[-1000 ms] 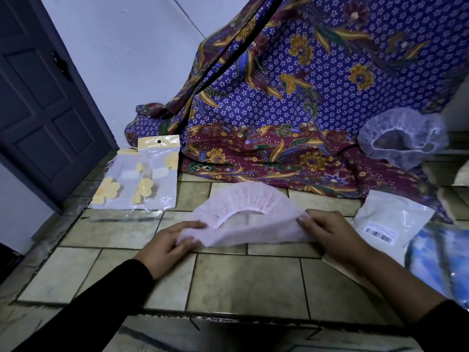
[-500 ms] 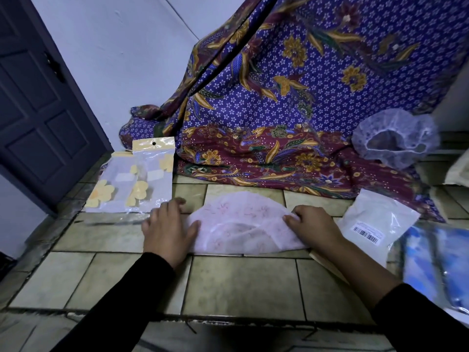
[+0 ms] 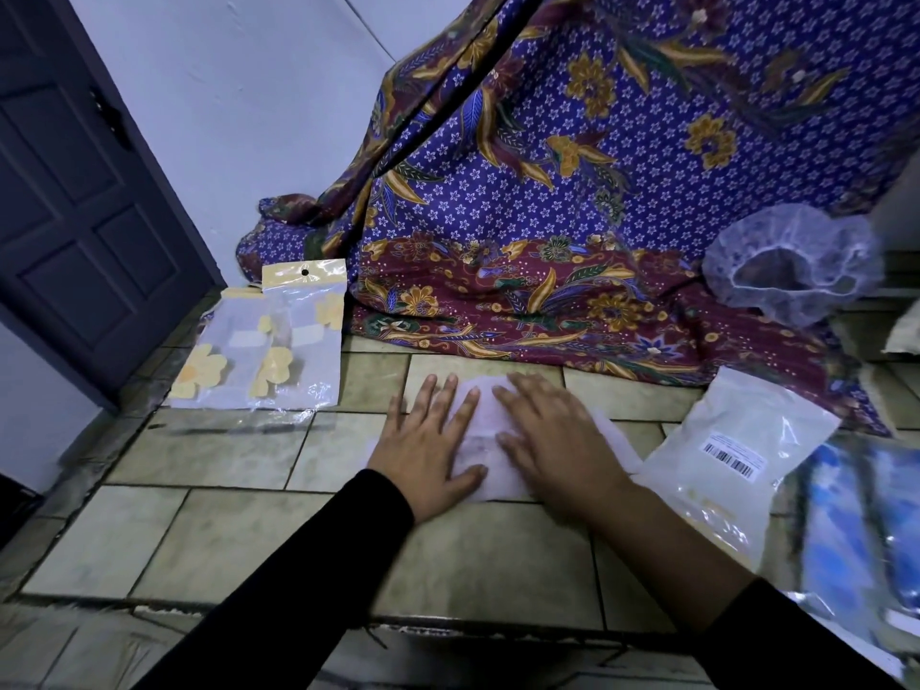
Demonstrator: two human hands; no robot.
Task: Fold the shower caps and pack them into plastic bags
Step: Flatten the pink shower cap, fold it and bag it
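Both hands (image 3: 428, 440) now flatten folded cap (image 3: 485, 440) beside packet (image 3: 737, 440).

We see a pale pink shower cap (image 3: 485, 443) folded flat on the tiles, mostly covered. Second cap, sheer lavender shower cap (image 3: 791, 263), unfolded, puffed open, sits on patterned cloth far right. Two clear plastic bags (image 3: 271, 341) with yellow flowers lie flat, overlapping, at left.
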